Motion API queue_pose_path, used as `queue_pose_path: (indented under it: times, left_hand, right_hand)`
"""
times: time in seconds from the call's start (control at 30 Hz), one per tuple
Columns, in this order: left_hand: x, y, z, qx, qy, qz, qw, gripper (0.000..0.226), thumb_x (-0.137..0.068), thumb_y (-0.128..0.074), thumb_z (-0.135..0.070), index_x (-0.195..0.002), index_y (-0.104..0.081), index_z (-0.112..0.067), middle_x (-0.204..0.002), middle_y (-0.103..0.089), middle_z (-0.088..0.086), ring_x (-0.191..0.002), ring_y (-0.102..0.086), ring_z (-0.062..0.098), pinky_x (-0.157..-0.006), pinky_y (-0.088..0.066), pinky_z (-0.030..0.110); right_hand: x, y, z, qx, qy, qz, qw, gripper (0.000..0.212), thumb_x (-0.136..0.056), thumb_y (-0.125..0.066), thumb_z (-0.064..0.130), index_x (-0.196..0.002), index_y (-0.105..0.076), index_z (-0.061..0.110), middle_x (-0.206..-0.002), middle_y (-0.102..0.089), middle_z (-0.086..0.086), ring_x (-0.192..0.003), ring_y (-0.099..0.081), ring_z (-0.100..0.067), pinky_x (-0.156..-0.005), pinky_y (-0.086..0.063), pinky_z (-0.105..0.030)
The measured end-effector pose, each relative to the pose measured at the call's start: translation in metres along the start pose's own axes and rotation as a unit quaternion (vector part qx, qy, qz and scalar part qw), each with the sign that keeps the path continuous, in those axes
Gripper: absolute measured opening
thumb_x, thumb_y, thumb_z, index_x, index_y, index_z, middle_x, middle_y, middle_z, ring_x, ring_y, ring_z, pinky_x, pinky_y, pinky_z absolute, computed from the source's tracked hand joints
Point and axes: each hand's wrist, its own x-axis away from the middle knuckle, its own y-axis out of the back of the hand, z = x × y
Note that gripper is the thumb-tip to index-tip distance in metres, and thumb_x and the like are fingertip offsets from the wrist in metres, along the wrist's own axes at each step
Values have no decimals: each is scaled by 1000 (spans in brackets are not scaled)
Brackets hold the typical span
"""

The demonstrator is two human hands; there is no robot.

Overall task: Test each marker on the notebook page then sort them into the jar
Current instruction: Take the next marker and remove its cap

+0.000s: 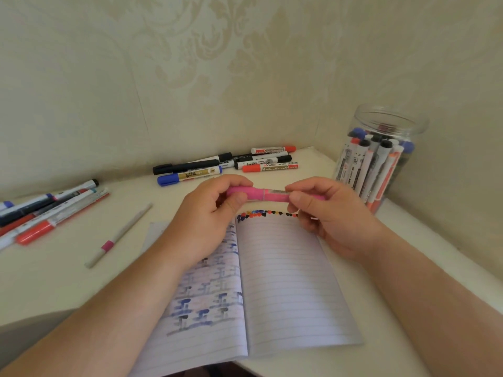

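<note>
Pink marker [268,195] held level above open notebook [288,281], just over its top edge. Left hand [209,216] curls fingers round cap end; right hand [326,213] pinches barrel end, thumb in front. Marker smooth plastic, stubby cylinder. Row of coloured test dots [265,214] along top of lined right page, directly under marker. Clear plastic jar [377,156], round, wide-mouthed, at 2 o'clock from hands, packed with upright markers. Loose markers [226,164] at 12 o'clock on cream desk [81,281], another pile [46,210] at 9 o'clock.
</note>
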Motion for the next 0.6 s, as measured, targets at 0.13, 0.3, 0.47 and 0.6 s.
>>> queue_pose_path:
  times: [0.13,0.3,0.47,0.6]
  left_hand:
    - [0,0,-2,33,39,9,999,24,-108,-43,-35,-109,-67,-36,-84,-64,-29,-81,-56,-8,-71,-38,14]
    - [-2,0,1,16,51,32,998,25,-109,-38,-37,-105,-62,-30,-73,-58,-36,-72,-52,-9,-64,-35,17]
    - [1,-2,1,-42,26,59,997,18,-108,-41,-38,-104,-58,-33,-88,-65,-15,-84,-57,1,-71,-45,24]
    - [-1,-2,0,-62,11,55,996,15,-107,-43,-37,-104,-57,-33,-89,-65,-13,-87,-56,1,-71,-44,19]
  right_hand:
    - [7,1,-5,293,142,18,945,14,-99,-69,28,-103,-71,41,-83,-73,2,-79,-64,-17,-73,-51,-27]
    - [10,-8,-7,370,195,23,908,9,-98,-65,42,-103,-66,35,-69,-59,6,-64,-51,-7,-60,-42,-29]
    - [5,-5,-12,345,163,25,924,8,-99,-64,43,-98,-67,36,-65,-55,12,-60,-47,-5,-57,-38,-24]
    - [3,-10,-14,330,156,17,931,11,-99,-64,42,-89,-64,37,-62,-54,16,-58,-45,-4,-54,-35,-20]
